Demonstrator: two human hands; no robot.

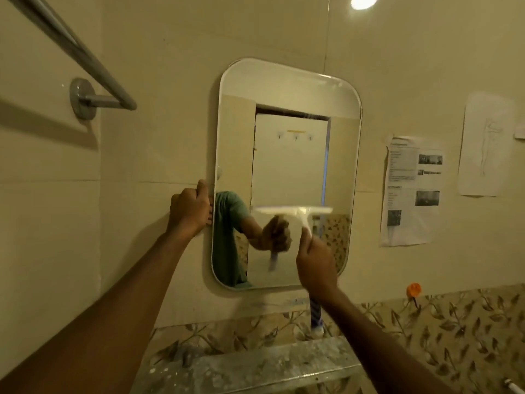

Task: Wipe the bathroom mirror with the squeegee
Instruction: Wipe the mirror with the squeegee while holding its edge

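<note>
Right hand point(315, 265) with squeegee point(295, 211) against tiled-wall mirror point(287, 155).

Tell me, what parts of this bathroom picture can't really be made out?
All in the head view:
- Squeegee: its handle is wrapped by the right hand, and motion blurs the blade.
- Printed sheet: the text is too small and soft to read.
- Mirror: part of its left edge is covered by the left hand.
- Towel bar: cut off by the top-left edge.
- Striped object below the mirror: mostly behind the right forearm, unidentifiable.
</note>
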